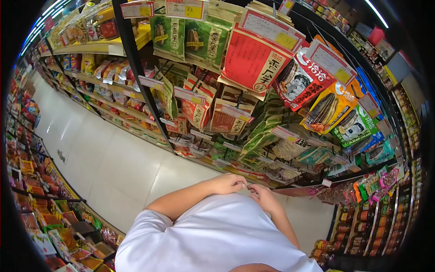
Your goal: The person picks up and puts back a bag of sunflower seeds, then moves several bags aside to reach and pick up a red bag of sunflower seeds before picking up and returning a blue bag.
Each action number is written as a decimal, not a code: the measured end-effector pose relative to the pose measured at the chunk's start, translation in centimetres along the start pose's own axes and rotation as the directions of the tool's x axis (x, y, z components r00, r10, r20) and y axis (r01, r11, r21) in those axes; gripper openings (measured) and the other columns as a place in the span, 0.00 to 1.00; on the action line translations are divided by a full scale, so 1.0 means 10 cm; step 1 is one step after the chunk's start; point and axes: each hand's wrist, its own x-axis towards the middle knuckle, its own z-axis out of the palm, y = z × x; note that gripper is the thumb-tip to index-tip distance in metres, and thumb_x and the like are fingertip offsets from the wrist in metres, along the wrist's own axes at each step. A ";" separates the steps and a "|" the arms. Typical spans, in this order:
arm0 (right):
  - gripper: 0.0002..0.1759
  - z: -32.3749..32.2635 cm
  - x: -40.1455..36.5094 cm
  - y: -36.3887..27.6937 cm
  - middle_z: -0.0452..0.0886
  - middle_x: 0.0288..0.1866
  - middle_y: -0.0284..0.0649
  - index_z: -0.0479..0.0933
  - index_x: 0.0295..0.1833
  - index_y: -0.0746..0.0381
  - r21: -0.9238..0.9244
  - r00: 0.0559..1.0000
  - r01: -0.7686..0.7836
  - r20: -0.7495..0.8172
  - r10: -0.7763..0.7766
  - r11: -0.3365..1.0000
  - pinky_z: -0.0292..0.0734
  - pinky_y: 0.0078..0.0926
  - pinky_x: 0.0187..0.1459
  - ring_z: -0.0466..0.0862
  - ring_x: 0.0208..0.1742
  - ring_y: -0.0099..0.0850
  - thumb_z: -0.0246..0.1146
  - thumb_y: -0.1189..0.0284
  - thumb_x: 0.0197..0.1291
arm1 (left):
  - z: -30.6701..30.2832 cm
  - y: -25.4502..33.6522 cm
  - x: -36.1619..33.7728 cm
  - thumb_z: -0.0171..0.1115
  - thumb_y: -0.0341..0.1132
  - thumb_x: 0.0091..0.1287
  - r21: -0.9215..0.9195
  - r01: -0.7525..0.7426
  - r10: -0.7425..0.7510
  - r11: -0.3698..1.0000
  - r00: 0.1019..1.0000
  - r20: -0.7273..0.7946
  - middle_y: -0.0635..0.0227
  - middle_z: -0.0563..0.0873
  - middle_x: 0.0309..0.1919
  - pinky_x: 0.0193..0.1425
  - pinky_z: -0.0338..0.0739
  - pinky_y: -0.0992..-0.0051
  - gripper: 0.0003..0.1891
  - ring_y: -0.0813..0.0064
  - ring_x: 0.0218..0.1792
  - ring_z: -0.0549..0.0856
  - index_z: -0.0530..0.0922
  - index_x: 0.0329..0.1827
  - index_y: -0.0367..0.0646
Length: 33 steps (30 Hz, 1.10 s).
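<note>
My left hand [229, 183] is in front of my white shirt, its fingers curled and pinched together. Close beside it is my right hand [265, 198], with bent fingers and its thumb near the left fingertips. Between the two sets of fingertips there may be something small and pale, too small to make out. Both hands are apart from the rack ahead, where a red packet of seeds [250, 56], green seed packets [199, 41] and an orange seed packet [327, 109] hang on hooks behind price tags.
Shelves of bagged snacks [113, 75] run back on the left. A pale tiled floor [104, 158] lies between them and a low display of packets [68, 226]. Jars [358, 226] line shelves at the lower right. Bundled small bags [376, 186] jut out at the rack's right end.
</note>
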 end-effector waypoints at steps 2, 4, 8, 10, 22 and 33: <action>0.20 0.05 0.02 -0.08 0.86 0.61 0.51 0.80 0.62 0.64 -0.017 1.000 0.008 -0.022 -0.008 1.000 0.83 0.44 0.58 0.87 0.57 0.50 0.68 0.69 0.68 | -0.08 -0.02 -0.04 0.58 0.43 0.78 0.012 -0.016 0.016 1.000 1.000 0.013 0.59 0.89 0.37 0.47 0.82 0.64 0.18 0.65 0.39 0.88 0.82 0.63 0.43; 0.19 0.16 0.03 -0.05 0.86 0.60 0.52 0.80 0.62 0.64 0.020 0.999 -0.012 -0.041 0.012 1.000 0.83 0.43 0.58 0.87 0.57 0.50 0.68 0.69 0.68 | -0.13 -0.05 -0.06 0.58 0.43 0.78 0.025 -0.025 0.024 0.999 0.999 0.028 0.58 0.89 0.37 0.47 0.82 0.64 0.18 0.65 0.39 0.88 0.82 0.63 0.43; 0.18 0.25 -0.01 -0.16 0.86 0.59 0.52 0.80 0.61 0.65 0.087 0.994 -0.049 -0.088 0.057 0.995 0.83 0.42 0.58 0.88 0.56 0.49 0.67 0.72 0.68 | -0.23 -0.02 -0.07 0.58 0.44 0.78 0.088 -0.049 0.043 0.995 0.997 0.068 0.56 0.90 0.39 0.48 0.82 0.63 0.18 0.61 0.40 0.88 0.83 0.62 0.42; 0.17 0.31 -0.04 -0.13 0.86 0.58 0.51 0.81 0.60 0.65 0.104 0.990 -0.068 -0.117 0.080 0.992 0.84 0.42 0.58 0.88 0.56 0.48 0.68 0.72 0.68 | -0.23 -0.02 -0.03 0.58 0.43 0.78 0.107 -0.029 0.017 0.994 0.994 0.108 0.55 0.90 0.39 0.49 0.82 0.63 0.18 0.60 0.40 0.88 0.83 0.62 0.42; 0.15 0.29 -0.49 0.05 0.88 0.54 0.50 0.82 0.58 0.64 0.201 0.958 -0.148 -0.215 0.191 0.968 0.85 0.41 0.54 0.89 0.52 0.44 0.68 0.73 0.68 | 0.12 0.00 0.28 0.57 0.39 0.79 0.008 -0.059 0.056 0.998 0.978 0.200 0.58 0.88 0.37 0.47 0.80 0.65 0.16 0.65 0.38 0.85 0.83 0.61 0.41; 0.17 0.18 -0.68 0.47 0.87 0.57 0.47 0.80 0.60 0.62 0.231 0.961 -0.105 -0.228 0.158 0.967 0.83 0.41 0.57 0.89 0.54 0.43 0.67 0.70 0.68 | 0.37 0.19 0.48 0.55 0.37 0.81 -0.002 0.089 -0.085 0.996 0.965 0.247 0.70 0.82 0.31 0.42 0.76 0.73 0.15 0.78 0.33 0.78 0.83 0.61 0.41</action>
